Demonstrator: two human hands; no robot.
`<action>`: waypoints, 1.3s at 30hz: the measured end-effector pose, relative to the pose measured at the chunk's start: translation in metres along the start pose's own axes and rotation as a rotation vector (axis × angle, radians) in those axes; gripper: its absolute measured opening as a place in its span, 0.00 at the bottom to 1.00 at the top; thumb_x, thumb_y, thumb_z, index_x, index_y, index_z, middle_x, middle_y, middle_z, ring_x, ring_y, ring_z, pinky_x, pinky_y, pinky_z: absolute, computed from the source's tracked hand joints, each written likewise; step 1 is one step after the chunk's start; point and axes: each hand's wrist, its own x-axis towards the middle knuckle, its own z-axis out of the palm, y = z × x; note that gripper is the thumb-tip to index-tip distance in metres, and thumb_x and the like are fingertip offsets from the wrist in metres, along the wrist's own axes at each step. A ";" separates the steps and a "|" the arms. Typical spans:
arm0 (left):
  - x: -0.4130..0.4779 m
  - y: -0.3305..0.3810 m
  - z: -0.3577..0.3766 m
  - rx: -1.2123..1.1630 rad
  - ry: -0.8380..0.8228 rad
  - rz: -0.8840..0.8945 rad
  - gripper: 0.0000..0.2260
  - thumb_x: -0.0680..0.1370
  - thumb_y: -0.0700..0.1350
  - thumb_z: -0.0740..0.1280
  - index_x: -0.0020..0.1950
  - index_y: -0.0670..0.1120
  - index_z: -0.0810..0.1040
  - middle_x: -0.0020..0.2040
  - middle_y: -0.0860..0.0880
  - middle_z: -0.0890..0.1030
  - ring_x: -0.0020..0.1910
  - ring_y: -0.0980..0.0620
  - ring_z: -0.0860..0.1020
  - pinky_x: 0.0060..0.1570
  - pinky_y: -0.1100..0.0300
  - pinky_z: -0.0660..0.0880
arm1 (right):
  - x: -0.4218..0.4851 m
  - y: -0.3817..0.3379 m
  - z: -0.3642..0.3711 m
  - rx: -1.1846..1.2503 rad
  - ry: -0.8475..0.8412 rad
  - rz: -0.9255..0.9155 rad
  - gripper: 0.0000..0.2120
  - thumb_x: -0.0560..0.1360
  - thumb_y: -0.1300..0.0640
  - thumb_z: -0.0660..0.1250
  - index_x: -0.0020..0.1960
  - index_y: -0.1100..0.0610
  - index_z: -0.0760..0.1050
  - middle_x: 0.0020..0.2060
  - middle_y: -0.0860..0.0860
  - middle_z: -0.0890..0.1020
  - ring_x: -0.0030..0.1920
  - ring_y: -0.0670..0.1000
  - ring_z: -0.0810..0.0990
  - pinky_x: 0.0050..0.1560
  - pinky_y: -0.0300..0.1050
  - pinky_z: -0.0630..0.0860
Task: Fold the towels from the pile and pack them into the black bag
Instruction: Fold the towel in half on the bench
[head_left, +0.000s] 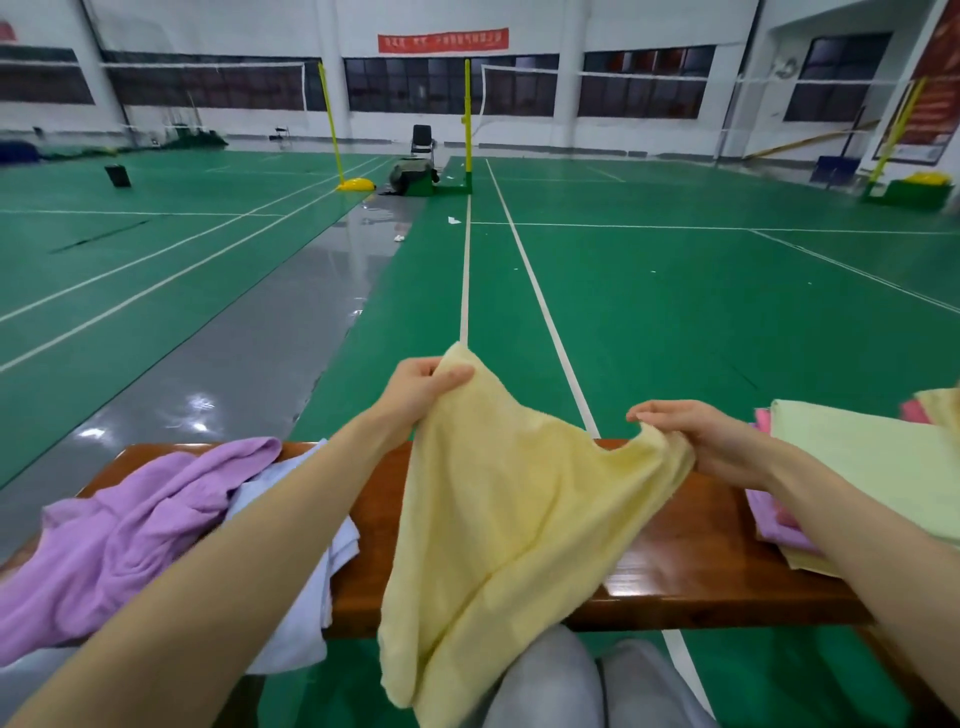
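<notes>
Holding the yellow towel (498, 519) up over the wooden bench (691, 551) right now, left hand (421, 384) pinching one top corner, right hand (696, 436) gripping the other, both closed tight on the cloth. It's soft and fluffy and hangs crooked, with the left corner higher and the bottom drooping past the bench edge toward my knees, so not folded at all yet.

Progress-wise I'd say partway. On my right sits a stack of folded towels (857, 467), pale green on top with pink and purple edges peeking out. On my left the unfolded pile still has a purple towel (130, 535) and a white one (311, 597), crumpled together. No black bag anywhere in view, so the packing looks like it's still all ahead.
</notes>
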 end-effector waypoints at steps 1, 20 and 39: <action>0.001 0.006 -0.006 0.007 0.017 0.019 0.06 0.77 0.45 0.67 0.41 0.46 0.78 0.38 0.50 0.78 0.35 0.56 0.75 0.34 0.68 0.74 | -0.003 -0.002 -0.002 -0.028 -0.009 -0.002 0.28 0.57 0.43 0.78 0.50 0.59 0.78 0.32 0.49 0.79 0.29 0.42 0.78 0.29 0.33 0.73; 0.005 0.027 -0.053 -0.065 0.262 0.077 0.04 0.78 0.45 0.66 0.47 0.45 0.78 0.43 0.50 0.78 0.41 0.54 0.77 0.42 0.60 0.76 | -0.008 -0.010 0.011 -0.922 0.032 -0.277 0.14 0.63 0.52 0.78 0.44 0.47 0.76 0.35 0.45 0.80 0.36 0.41 0.73 0.42 0.33 0.68; 0.012 0.087 -0.109 -0.237 0.245 0.175 0.03 0.76 0.43 0.68 0.47 0.44 0.78 0.45 0.48 0.79 0.41 0.54 0.77 0.39 0.62 0.77 | 0.019 -0.088 -0.012 -1.176 0.728 -0.223 0.11 0.75 0.48 0.65 0.51 0.53 0.81 0.50 0.54 0.83 0.52 0.58 0.78 0.50 0.48 0.73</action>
